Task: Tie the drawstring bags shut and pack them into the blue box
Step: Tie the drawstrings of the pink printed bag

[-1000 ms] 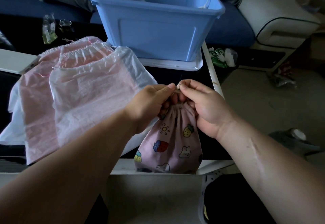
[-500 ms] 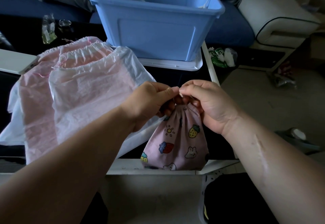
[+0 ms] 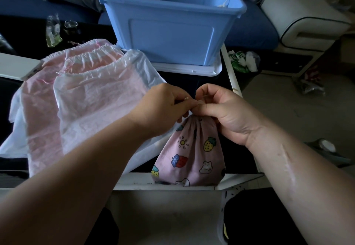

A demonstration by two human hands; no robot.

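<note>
Nearest us, our left hand [image 3: 163, 108] and right hand [image 3: 222, 110] meet fingertip to fingertip over the gathered neck of the small printed drawstring bag [image 3: 189, 158], both pinched shut on its top, where the cord itself is too small to make out; the bag hangs upright with its base at the white front edge of the tabletop [image 3: 134, 182]; we judge the tying of this one is in hand but not finished, since the neck is cinched while we are holding it closed and no knot shows. To the left, overlapping one another, lie several pale pink and white drawstring bags [image 3: 80, 100], flat and open-mouthed, so these look untied and unpacked. Farther back stands the blue box [image 3: 169, 33] on a white lid [image 3: 192, 70]; something pale shows inside it, though we cannot tell what; most of the packing seems left to do. The tabletop is dark with white edging; beyond it are a blue sofa [image 3: 249, 37], a white cushioned seat [image 3: 307, 23], and litter on the floor [image 3: 278, 119] at the right.
</note>
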